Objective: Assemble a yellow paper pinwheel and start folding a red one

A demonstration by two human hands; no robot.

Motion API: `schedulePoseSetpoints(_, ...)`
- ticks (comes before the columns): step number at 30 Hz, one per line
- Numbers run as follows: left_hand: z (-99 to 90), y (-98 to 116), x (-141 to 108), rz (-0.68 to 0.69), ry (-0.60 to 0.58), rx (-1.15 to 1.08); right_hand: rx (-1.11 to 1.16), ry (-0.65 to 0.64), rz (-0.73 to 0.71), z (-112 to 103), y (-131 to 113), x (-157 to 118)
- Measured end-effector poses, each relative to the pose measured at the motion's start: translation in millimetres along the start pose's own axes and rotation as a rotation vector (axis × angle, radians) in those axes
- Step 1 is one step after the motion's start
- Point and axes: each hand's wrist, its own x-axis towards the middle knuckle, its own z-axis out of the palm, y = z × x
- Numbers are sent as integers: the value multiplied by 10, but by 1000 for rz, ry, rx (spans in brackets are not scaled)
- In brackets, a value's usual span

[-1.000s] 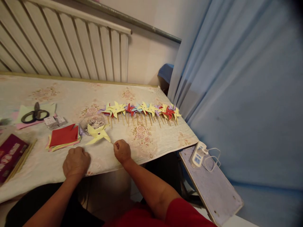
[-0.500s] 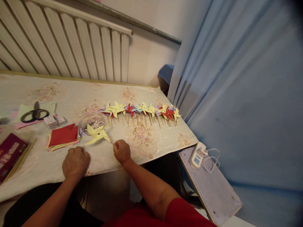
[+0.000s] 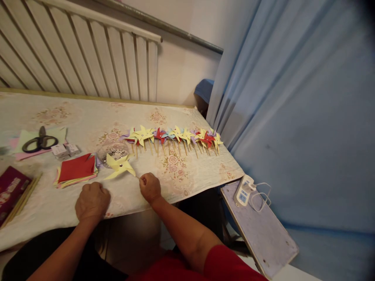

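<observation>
My right hand (image 3: pixel 150 188) is closed on the thin stick of a yellow paper pinwheel (image 3: pixel 121 165). The pinwheel's head points left, over the front of a clear round dish (image 3: pixel 113 154) holding small metal pieces. Curled into a loose fist, my left hand (image 3: pixel 93 201) rests at the table's front edge; its fingertips are hidden, and nothing sticks out of it. Just beyond that hand lies a stack of coloured paper squares (image 3: pixel 76 168), red on top. Several finished pinwheels (image 3: pixel 175 136), in yellow, red, blue and purple, lie in a row farther back.
Black-handled scissors (image 3: pixel 41 142) lie on paper sheets at the left, beside small white boxes (image 3: pixel 65 151). A purple box (image 3: pixel 13 191) and thin sticks (image 3: pixel 25 201) are at the left edge. A power strip (image 3: pixel 244 191) sits on a low bench (image 3: pixel 263 234) beside a blue curtain (image 3: pixel 293 117).
The view has shifted slightly, moving things a little to the left. Both hands and the held pinwheel keep nearly the same places on the table.
</observation>
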Motion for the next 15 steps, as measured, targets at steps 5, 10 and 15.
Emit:
schedulePoseSetpoints(5, 21, -15, 7, 16, 7, 15, 41, 12, 0, 19, 28, -4)
schedulePoseSetpoints(10, 8, -2, -4, 13, 8, 21, 127, 22, -8, -8, 83, -64)
schedulePoseSetpoints(15, -14, 14, 0, 10, -15, 33, 219, 18, 20, -129, 170, -163)
